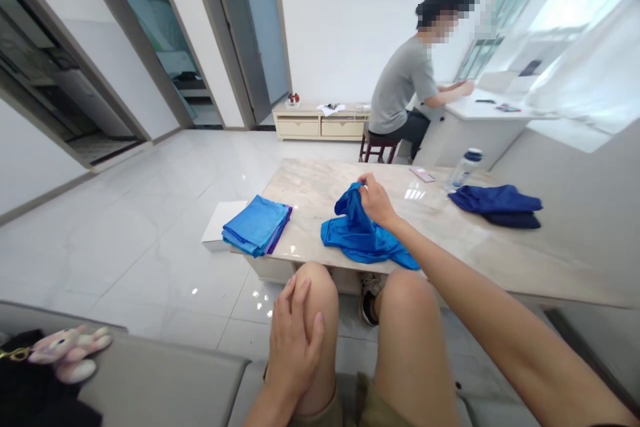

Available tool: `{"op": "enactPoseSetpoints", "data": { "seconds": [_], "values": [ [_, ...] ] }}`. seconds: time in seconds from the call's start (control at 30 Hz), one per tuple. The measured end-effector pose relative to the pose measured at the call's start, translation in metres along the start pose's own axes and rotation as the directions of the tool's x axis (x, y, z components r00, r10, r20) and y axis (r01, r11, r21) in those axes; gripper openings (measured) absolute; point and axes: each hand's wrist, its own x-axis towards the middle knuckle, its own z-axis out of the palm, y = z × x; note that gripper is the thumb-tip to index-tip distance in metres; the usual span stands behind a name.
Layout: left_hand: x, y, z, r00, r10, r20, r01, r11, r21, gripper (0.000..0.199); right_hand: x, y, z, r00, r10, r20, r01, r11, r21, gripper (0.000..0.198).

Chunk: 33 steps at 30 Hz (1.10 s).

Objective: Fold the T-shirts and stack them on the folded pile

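A bright blue cloth (360, 237) lies crumpled on the marble-topped table (310, 180) in front of my knees. My right hand (374, 200) pinches one edge of it and lifts that part above the tabletop, while the rest stays down in loose folds. My left hand (295, 333) rests on my left knee with its fingers stretched out, holding nothing. To the left of the lifted cloth, a stack of folded cloths (257, 223) in blue and purple sits at the table's left end.
Dark blue cloths (495, 203) lie at the table's right, near a clear bottle (464, 170) and a pink phone-like object (423, 175). A white box (220, 221) stands beyond the left end. Another person (405, 80) sits at a white desk (490, 107).
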Motion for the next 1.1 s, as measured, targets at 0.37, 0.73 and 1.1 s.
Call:
{"op": "enactPoseSetpoints", "data": {
  "seconds": [0.37, 0.73, 1.1],
  "values": [
    [0.121, 0.072, -0.049, 0.985, 0.15, -0.09, -0.17, 0.944, -0.285, 0.065, 0.076, -0.142, -0.225, 0.807, -0.293, -0.512, 0.42, 0.895, 0.149, 0.031],
    [0.158, 0.155, -0.04, 0.964, 0.12, -0.236, -0.205, 0.902, -0.381, 0.018, 0.07, -0.154, -0.287, 0.774, -0.372, -0.512, 0.372, 0.922, -0.107, 0.035],
    [0.306, 0.11, -0.163, 0.955, 0.172, -0.24, -0.225, 0.951, -0.213, 0.031, 0.032, -0.103, -0.338, 0.945, -0.241, -0.219, 0.218, 0.968, -0.122, 0.048]
  ]
}}
